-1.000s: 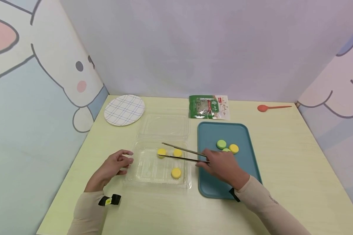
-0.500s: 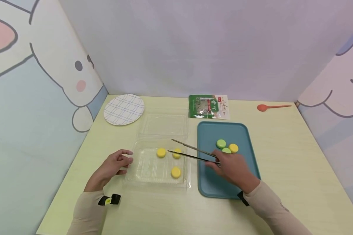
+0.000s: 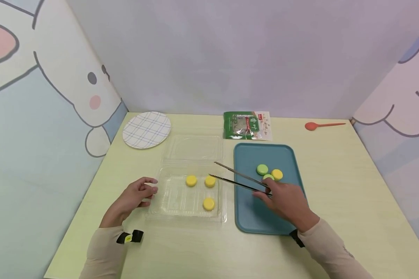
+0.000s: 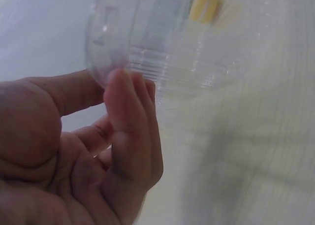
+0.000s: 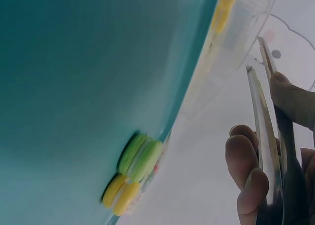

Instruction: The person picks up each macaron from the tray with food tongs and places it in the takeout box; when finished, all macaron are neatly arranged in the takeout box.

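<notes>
My right hand (image 3: 285, 201) grips metal tongs (image 3: 242, 179) above the blue tray (image 3: 248, 221). The tongs' arms stand apart with nothing between them, their tips near the right side of a clear plastic container (image 3: 181, 213). Inside that container are three yellow macarons, one at the back left (image 3: 191, 180), one at the back right (image 3: 210, 181) and one at the front right (image 3: 208, 204). Thumb and fingers of my left hand (image 4: 115, 131) pinch the container's left rim. On the tray lie green macarons (image 5: 140, 157) and a yellow macaron (image 3: 277, 174), partly hidden by the right hand.
The container's clear lid (image 3: 195, 148) lies folded back behind it. A checked plate (image 3: 147, 130) is at the back left. Behind the tray lies a green-and-white food packet (image 3: 247, 125), with a red spoon (image 3: 312, 126) at the back right. Walls border the table's back and sides.
My right hand has drawn the tongs rightward, away from over the yellow macarons and toward the tray. The left hand has stayed at the container's rim.
</notes>
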A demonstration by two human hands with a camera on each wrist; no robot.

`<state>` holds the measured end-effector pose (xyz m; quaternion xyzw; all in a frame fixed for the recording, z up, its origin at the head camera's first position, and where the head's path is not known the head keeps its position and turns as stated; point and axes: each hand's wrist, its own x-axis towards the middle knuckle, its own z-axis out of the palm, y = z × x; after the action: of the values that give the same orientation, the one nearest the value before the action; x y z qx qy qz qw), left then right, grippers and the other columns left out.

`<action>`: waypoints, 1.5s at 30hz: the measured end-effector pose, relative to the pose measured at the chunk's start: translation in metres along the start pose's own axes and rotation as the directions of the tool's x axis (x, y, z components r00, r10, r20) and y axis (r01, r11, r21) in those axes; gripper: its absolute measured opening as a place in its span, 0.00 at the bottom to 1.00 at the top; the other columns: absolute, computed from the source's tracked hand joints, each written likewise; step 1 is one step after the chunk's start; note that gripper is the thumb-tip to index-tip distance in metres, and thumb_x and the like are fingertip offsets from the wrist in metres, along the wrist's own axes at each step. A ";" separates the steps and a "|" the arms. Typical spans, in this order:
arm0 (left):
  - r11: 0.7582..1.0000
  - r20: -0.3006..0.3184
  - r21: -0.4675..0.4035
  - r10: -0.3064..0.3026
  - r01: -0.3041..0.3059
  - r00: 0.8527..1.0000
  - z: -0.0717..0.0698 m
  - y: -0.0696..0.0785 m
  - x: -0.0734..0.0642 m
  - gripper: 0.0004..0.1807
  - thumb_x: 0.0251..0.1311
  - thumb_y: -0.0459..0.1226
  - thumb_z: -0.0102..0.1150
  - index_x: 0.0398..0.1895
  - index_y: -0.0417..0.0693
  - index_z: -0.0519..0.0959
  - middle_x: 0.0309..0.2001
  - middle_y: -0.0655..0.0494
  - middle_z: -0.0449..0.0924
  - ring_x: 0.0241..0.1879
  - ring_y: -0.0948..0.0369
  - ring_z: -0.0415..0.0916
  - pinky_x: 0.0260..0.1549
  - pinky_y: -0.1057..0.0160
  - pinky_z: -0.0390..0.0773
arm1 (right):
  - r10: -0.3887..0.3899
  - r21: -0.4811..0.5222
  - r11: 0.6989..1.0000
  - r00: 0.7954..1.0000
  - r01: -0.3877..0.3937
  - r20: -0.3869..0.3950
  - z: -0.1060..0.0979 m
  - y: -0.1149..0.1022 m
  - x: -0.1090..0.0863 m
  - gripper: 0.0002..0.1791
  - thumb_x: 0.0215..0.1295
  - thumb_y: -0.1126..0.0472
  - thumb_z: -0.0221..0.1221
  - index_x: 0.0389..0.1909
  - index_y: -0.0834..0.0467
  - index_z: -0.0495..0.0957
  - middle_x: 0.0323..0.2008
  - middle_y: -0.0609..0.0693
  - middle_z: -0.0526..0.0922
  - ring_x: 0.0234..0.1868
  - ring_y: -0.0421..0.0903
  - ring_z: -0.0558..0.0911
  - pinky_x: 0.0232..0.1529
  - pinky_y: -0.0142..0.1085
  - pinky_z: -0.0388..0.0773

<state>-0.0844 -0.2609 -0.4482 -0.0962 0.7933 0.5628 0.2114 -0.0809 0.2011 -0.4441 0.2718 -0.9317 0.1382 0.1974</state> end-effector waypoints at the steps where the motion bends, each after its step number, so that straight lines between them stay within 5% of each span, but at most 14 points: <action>1: 1.000 0.001 -0.001 0.001 -0.001 1.000 0.000 0.000 0.000 0.23 0.73 0.38 0.56 0.65 0.37 0.67 0.43 0.44 0.77 0.38 0.53 0.77 0.33 0.62 0.80 | 0.003 -0.011 1.000 1.000 -0.003 -0.006 -0.001 0.001 -0.001 0.41 0.66 0.23 0.34 0.32 0.56 0.76 0.14 0.39 0.70 0.11 0.31 0.56 0.12 0.29 0.54; 20: 1.000 0.009 0.000 0.000 0.000 1.000 -0.001 -0.001 0.002 0.22 0.74 0.38 0.55 0.65 0.38 0.67 0.44 0.44 0.78 0.41 0.53 0.77 0.35 0.62 0.80 | 0.100 -0.054 0.994 0.995 -0.100 0.000 -0.015 0.029 -0.024 0.43 0.64 0.21 0.35 0.35 0.55 0.79 0.13 0.39 0.71 0.09 0.33 0.54 0.10 0.33 0.53; 27: 1.000 0.008 0.007 0.006 -0.006 1.000 -0.002 -0.001 0.003 0.22 0.74 0.39 0.55 0.65 0.38 0.68 0.45 0.44 0.78 0.42 0.53 0.76 0.35 0.61 0.80 | 0.176 -0.063 0.983 0.983 -0.173 0.050 -0.021 0.036 -0.035 0.27 0.56 0.34 0.68 0.38 0.54 0.79 0.13 0.38 0.70 0.10 0.33 0.56 0.11 0.34 0.56; 34: 1.000 0.008 0.006 0.002 -0.002 1.000 -0.001 -0.001 0.003 0.22 0.74 0.39 0.55 0.65 0.38 0.68 0.45 0.44 0.78 0.42 0.53 0.76 0.35 0.61 0.80 | 0.224 -0.073 0.973 0.974 -0.220 0.040 -0.024 0.044 -0.048 0.23 0.45 0.48 0.77 0.36 0.56 0.79 0.17 0.42 0.77 0.11 0.34 0.59 0.11 0.34 0.57; 45: 1.000 0.015 0.004 -0.001 0.001 1.000 -0.002 -0.001 0.002 0.23 0.74 0.40 0.55 0.65 0.38 0.68 0.45 0.44 0.78 0.42 0.53 0.76 0.36 0.61 0.80 | 0.407 -0.096 0.913 0.896 -0.395 0.178 -0.034 0.047 -0.055 0.24 0.54 0.46 0.74 0.40 0.60 0.79 0.18 0.43 0.76 0.12 0.38 0.65 0.12 0.37 0.61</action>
<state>-0.0861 -0.2627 -0.4488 -0.0920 0.7928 0.5617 0.2179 -0.0545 0.2764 -0.4459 0.0804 -0.9860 0.1219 0.0805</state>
